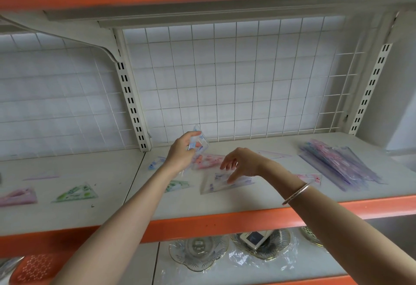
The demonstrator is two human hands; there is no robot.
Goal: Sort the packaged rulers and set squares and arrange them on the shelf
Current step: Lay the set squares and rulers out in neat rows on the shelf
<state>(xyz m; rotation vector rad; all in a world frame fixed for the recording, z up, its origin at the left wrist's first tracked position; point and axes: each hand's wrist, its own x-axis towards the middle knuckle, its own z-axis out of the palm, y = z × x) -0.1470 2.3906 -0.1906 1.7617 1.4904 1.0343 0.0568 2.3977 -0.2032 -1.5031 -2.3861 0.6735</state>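
So, everything here is placed off the slotted upright (132, 109) at the back of the shelf (225, 208). Just right of its foot, a clear set square pack (200, 141) is held up off the shelf at a tilt, with the left grip (182, 153) clamped round its lower edge. Further right of the upright and nearer the front, the right grip (242, 163) is held apart, fingers loose and pointed down over a purple set square pack (225, 183) that's lying flat. Whether it's actually touched can't be told, tbh. A pink pack (210, 160) is seen flat between the two grips. A blue pack (155, 164) is laid just front-right of the upright's foot, and a green pack (77, 193) is laid left of the upright, toward the front edge. Far right of the upright, long ruler packs (337, 165) are stacked in a slanted pile. A bangle (297, 193) is worn on the right wrist.
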